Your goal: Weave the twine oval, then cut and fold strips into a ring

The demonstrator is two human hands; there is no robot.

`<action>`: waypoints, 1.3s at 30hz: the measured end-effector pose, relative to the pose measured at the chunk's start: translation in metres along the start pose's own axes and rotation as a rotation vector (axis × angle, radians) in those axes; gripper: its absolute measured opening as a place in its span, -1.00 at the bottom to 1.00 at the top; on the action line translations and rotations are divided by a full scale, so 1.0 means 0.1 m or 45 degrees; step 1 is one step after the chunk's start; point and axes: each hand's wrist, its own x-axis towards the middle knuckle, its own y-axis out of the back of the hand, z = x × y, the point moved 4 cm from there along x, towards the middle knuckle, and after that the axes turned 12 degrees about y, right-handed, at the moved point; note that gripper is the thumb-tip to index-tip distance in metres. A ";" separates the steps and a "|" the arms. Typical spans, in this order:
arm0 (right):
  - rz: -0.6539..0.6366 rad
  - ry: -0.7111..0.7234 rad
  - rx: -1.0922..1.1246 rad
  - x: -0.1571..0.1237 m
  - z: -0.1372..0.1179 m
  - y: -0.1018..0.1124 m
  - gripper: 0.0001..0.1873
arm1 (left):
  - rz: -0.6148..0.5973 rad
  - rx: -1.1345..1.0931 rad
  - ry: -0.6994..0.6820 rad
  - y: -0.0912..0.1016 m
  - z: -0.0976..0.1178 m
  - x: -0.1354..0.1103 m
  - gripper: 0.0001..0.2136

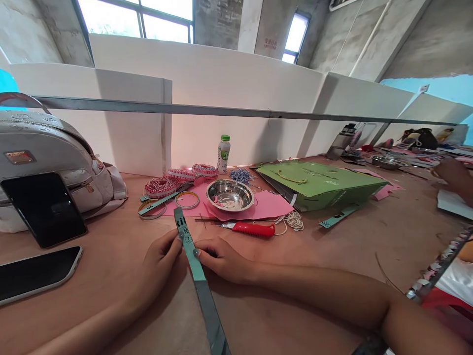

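A long, narrow strip (197, 273), pale green with dark lettering at its far end and grey nearer me, slants up from the bottom edge. My left hand (162, 254) pinches its left edge close to the lettered end, thumb against the strip. On the opposite edge, slightly nearer me, my right hand (219, 259) grips it between thumb and curled fingers. Just beyond the hands lies a red-handled knife (254, 229). Behind that, a shiny steel bowl (229, 195) with small pink bits inside rests on pink paper (268, 204).
At left are a pale backpack (48, 148), an upright phone (44, 209) and a flat phone (37, 276). Patterned ribbon rolls (162, 187), tape rings (187, 200), a bottle (223, 154), string (294, 220) and a green bag (332, 180) lie beyond. Another person's hand (456, 177) is far right.
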 end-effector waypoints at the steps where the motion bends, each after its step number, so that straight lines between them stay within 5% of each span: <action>1: -0.009 0.005 0.037 0.00 0.00 0.00 -0.67 | 0.049 -0.021 0.015 0.02 -0.01 0.02 -0.72; 5: -0.025 0.027 0.131 0.02 -0.02 0.00 -0.68 | 0.044 -0.053 0.042 0.02 -0.02 0.03 -0.70; 12: 0.301 0.057 0.024 0.03 -0.06 0.13 -0.76 | -0.423 0.058 -0.024 -0.18 0.01 -0.04 -0.64; 18: 0.084 0.020 0.056 0.00 0.03 0.05 -0.72 | -0.381 0.037 -0.029 -0.14 0.03 -0.03 -0.63; 25: 0.056 -0.054 -0.055 -0.01 0.05 0.03 -0.76 | -0.351 0.118 -0.042 -0.15 0.05 -0.05 -0.66; 34: 0.035 0.042 -0.238 -0.07 -0.04 -0.02 -0.78 | -0.025 0.682 -0.280 -0.13 0.09 -0.21 -0.71; 39: 0.121 0.072 -0.228 -0.05 -0.08 0.02 -0.79 | -0.174 0.429 -0.187 -0.18 0.13 -0.19 -0.70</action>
